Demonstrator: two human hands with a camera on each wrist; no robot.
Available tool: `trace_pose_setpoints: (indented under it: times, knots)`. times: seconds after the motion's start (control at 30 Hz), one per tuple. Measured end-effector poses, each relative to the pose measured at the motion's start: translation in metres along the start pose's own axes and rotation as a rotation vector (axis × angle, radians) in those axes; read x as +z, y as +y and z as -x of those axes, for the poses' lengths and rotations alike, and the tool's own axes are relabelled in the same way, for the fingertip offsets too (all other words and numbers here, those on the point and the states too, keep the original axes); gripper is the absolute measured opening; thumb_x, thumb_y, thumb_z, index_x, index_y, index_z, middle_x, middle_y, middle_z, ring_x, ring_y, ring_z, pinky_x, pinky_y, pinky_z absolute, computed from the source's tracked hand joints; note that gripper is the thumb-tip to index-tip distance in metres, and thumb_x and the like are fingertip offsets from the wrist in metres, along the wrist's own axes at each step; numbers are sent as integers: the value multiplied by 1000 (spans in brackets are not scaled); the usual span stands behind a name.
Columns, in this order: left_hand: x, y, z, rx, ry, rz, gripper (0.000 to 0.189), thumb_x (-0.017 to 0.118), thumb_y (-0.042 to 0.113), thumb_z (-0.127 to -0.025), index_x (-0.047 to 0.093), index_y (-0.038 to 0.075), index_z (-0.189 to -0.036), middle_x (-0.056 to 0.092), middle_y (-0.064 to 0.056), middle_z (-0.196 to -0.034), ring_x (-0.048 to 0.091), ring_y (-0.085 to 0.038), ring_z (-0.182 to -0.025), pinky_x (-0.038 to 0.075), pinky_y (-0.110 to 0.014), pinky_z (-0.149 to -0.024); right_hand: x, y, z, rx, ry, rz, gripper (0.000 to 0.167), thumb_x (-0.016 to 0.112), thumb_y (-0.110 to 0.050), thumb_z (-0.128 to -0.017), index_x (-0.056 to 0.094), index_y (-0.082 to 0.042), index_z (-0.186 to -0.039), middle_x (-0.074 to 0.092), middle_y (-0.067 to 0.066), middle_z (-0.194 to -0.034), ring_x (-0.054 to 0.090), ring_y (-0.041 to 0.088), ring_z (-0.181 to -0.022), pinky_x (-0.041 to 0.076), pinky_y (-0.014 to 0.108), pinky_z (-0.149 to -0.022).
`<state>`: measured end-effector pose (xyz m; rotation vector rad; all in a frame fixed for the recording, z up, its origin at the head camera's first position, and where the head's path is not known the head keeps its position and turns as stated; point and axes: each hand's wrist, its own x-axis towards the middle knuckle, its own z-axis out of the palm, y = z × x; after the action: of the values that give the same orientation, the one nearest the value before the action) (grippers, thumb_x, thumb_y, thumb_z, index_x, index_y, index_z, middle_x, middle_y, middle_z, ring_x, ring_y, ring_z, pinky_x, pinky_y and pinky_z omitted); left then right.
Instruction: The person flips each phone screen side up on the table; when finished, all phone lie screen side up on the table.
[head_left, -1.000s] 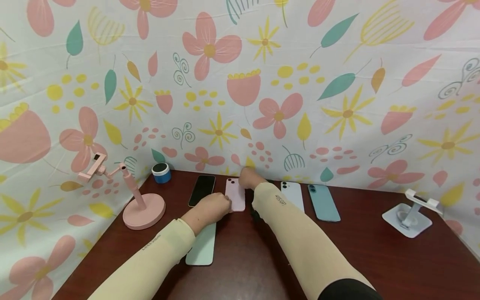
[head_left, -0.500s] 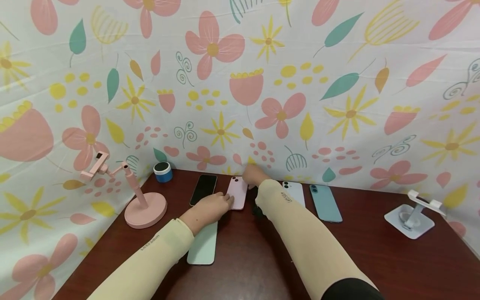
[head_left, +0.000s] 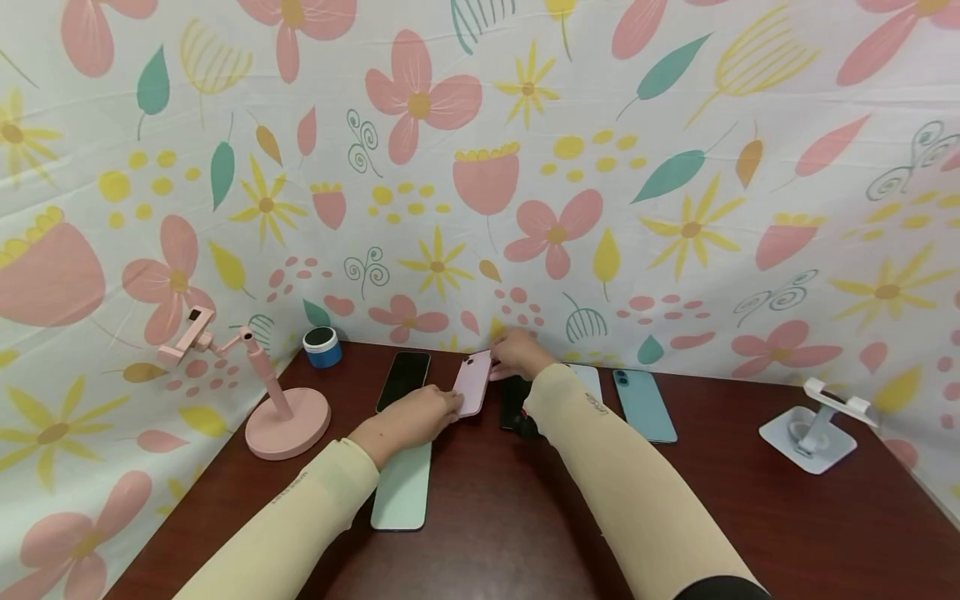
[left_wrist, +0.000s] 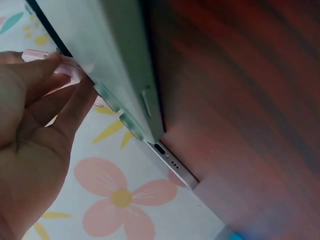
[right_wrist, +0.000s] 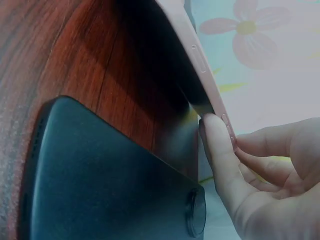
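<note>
A pink phone (head_left: 472,387) tilts up from the dark table, its right side raised. My right hand (head_left: 521,354) pinches its upper right corner between thumb and fingers; in the right wrist view the pink phone's side edge with buttons (right_wrist: 200,60) faces up. Thumb and fingers of my left hand (head_left: 412,421) hold the lower end, as the left wrist view also shows at the pink phone (left_wrist: 50,56). Beneath the left wrist lies a mint green phone (head_left: 402,496). A black phone (right_wrist: 110,175) lies beside the pink one, partly hidden by my right forearm in the head view.
Left of the pink phone lies a dark-screened phone (head_left: 403,379). To the right are a white phone (head_left: 588,379), partly covered by my sleeve, and a blue phone (head_left: 645,406). A pink phone stand (head_left: 288,425), a blue jar (head_left: 322,348) and a white stand (head_left: 810,437) stand farther out.
The pink phone has gone from lying flat to tilting, its right side coming up in my right hand. That hand has shifted slightly right, uncovering more of the black phone.
</note>
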<state>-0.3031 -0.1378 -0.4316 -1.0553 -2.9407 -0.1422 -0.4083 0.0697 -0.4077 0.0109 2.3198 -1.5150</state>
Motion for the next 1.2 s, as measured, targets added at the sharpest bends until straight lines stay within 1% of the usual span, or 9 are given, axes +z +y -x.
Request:
trace_pose_setpoints:
  times: [0.07,0.17,0.4,0.5,0.7,0.83,0.93,1.07,1.2]
  knots:
    - [-2,0,0,-9,-6,70,23,64,18,-108,72,3,-125,79,-13,-114,74,-25,-96,59,-33,-81,0,0,1,9,-2,-26,44,50,-6,-110,54,3,-153,58,30,-148,73,31,-98,65,42,-96]
    - [-4,0,0,-43,-27,172,22,67,24,-107,72,4,-115,75,-13,-95,70,-24,-83,52,-32,-74,0,0,2,9,-5,-57,45,52,-5,-110,52,4,-154,56,30,-153,73,30,-97,65,40,-94]
    - [-7,7,-2,-217,-25,391,56,64,46,-107,68,3,-143,78,-16,-130,76,-24,-111,59,-39,-94,-1,-4,9,-11,16,-52,43,53,-6,-110,53,7,-151,56,29,-147,70,21,-83,67,35,-86]
    - [-7,9,-4,-257,-24,426,57,62,49,-107,68,5,-144,78,-14,-129,76,-23,-113,60,-40,-97,-1,-8,13,-16,30,-25,43,53,-8,-111,54,7,-151,58,29,-146,71,22,-84,66,36,-88]
    - [-7,9,-5,-265,-26,485,55,59,49,-109,63,13,-150,79,-7,-126,72,-16,-105,58,-38,-94,-1,-12,20,-21,43,7,42,52,-7,-110,57,7,-150,60,29,-140,73,23,-81,66,37,-89]
    - [-7,8,-3,-246,-30,544,56,59,44,-110,53,17,-159,76,-7,-134,69,-13,-94,55,-35,-87,0,-13,23,-24,37,-2,42,52,-7,-109,57,8,-149,61,30,-139,73,22,-80,66,38,-91]
    - [-8,8,-2,-247,-31,594,60,58,42,-111,44,20,-165,72,-10,-142,72,-15,-98,53,-33,-82,0,-13,24,-28,39,-20,42,52,-7,-110,56,7,-149,62,29,-139,73,21,-82,65,37,-92]
    - [-9,7,-1,-257,-30,668,61,57,39,-112,38,24,-168,71,-11,-144,73,-22,-122,50,-33,-81,2,-11,23,-38,42,-38,43,55,-9,-110,55,6,-150,63,28,-139,76,23,-87,65,39,-95]
    - [-10,7,0,-285,-20,787,60,59,35,-111,39,26,-167,75,-11,-137,74,-23,-120,54,-32,-82,3,-7,20,-42,30,-72,43,56,-12,-111,55,6,-150,63,29,-141,79,31,-98,64,42,-97]
